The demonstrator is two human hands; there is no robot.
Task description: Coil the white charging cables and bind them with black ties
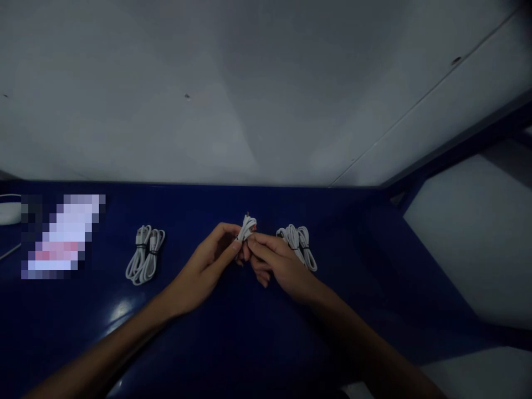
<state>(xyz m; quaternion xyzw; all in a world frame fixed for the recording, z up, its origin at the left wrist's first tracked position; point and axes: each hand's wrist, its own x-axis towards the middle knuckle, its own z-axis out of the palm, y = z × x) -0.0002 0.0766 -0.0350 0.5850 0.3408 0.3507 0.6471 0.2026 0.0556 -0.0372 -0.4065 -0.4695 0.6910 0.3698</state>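
Observation:
A white cable (248,226), folded into a small bundle, is held up between both hands above the blue table. My left hand (208,256) pinches its lower left side, thumb in front. From the right, the thumb and forefinger of my right hand (282,261) close on the same bundle, while its other fingers curl below. Fingers cover the bundle's lower part. Left of my hands lie two coiled white cables (145,255), each bound with a dark tie. Beyond my right hand rest several more coiled white cables (300,246), partly hidden by it.
The shiny blue table (216,343) meets a grey wall (257,111) at the back. At the far left are a pixelated bright rectangle (66,235) and a white object (10,213) with a cord. Blue framing with pale panels (474,233) stands at the right.

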